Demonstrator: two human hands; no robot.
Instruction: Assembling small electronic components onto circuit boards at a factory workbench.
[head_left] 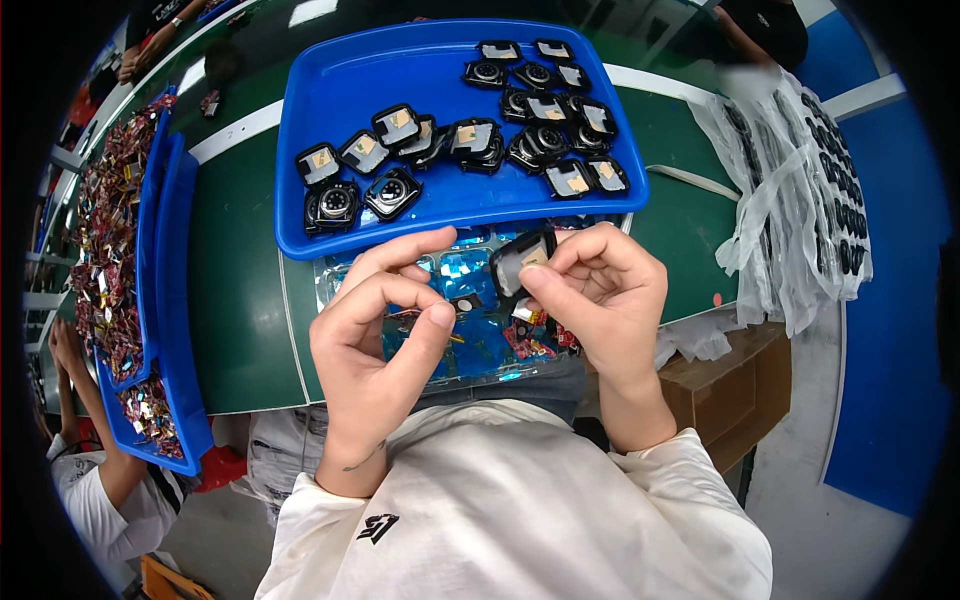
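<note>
My right hand (605,295) pinches a black smartwatch case (514,262) between thumb and fingers. The case is tilted, with a grey inner face and a tan patch. Left of it, my left hand (375,325) has thumb and index finger closed together, the other fingers curled loosely. A small black part with a silver disc (466,303) shows right at those fingertips; whether they grip it, I cannot tell. Under both hands lies a clear plastic tray (440,372) with shiny blue compartments. Small red parts with wires (530,338) lie in it near my right hand.
Beyond my hands stands a blue tray (400,80) holding several smartwatch cases (545,140). At left, blue bins (180,350) hold heaped small red parts (110,240). Wrapped sheets of black parts (790,180) lie at right, above a cardboard box (735,385). Other people work at left and far side.
</note>
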